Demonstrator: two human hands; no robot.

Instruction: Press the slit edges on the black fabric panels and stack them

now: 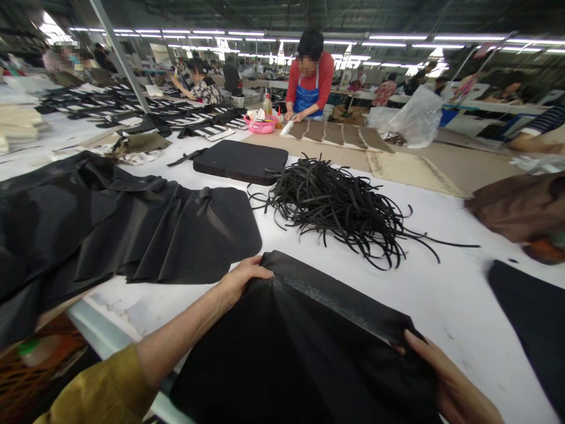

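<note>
A black fabric piece (282,341) hangs over the front edge of the white table, held between my two hands. My left hand (247,277) pinches its upper left corner, thumb on top. At the right end of the same edge, my right hand (430,362) grips the cloth with its thumb on top; its other fingers are mostly hidden. Along the upper edge runs a folded band with a greyish, worn-looking streak. Beyond it lies a tangled heap of thin black strips (339,206). Draped black fabric pieces (189,235) spread out to the left.
A stack of black rounded panels (241,159) sits behind the strips. Another dark panel (534,330) lies at right, near brown fabric (521,203). Across the white table (445,277), a person in a blue apron (308,97) works beside a pink basket (260,125). An orange crate (26,383) is below left.
</note>
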